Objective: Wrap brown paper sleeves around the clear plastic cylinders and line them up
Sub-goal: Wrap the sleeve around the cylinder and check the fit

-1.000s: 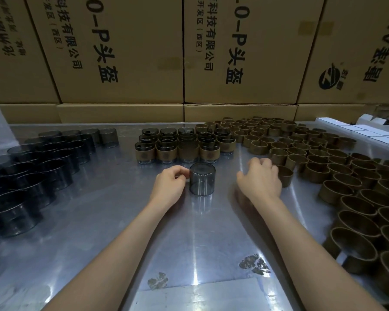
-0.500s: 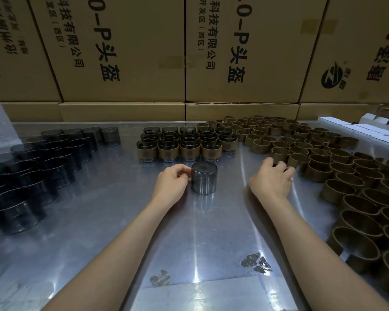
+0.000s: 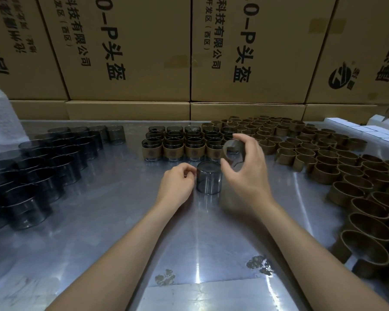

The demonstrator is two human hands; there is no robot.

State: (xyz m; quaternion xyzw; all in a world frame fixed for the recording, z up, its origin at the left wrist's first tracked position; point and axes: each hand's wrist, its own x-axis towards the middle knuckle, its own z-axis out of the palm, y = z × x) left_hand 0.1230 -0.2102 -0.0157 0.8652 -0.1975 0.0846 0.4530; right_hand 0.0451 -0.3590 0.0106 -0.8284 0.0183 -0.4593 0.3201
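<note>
A smoky clear plastic cylinder (image 3: 209, 178) stands upright on the metal table (image 3: 112, 221) at the centre. My left hand (image 3: 176, 185) holds its left side with curled fingers. My right hand (image 3: 247, 169) pinches a brown paper sleeve (image 3: 230, 151) in the air, just above and right of the cylinder. Rows of sleeved cylinders (image 3: 184, 145) stand lined up behind.
Several bare dark cylinders (image 3: 43, 167) crowd the table's left side. A large spread of loose brown sleeves (image 3: 337, 162) covers the right. Cardboard boxes (image 3: 130, 52) wall off the back. White boxes (image 3: 364, 129) lie far right, a white roll (image 3: 0, 117) far left.
My right hand took a brown sleeve from the pile on the right and lifted it left toward the cylinder. My left hand stayed on the cylinder.
</note>
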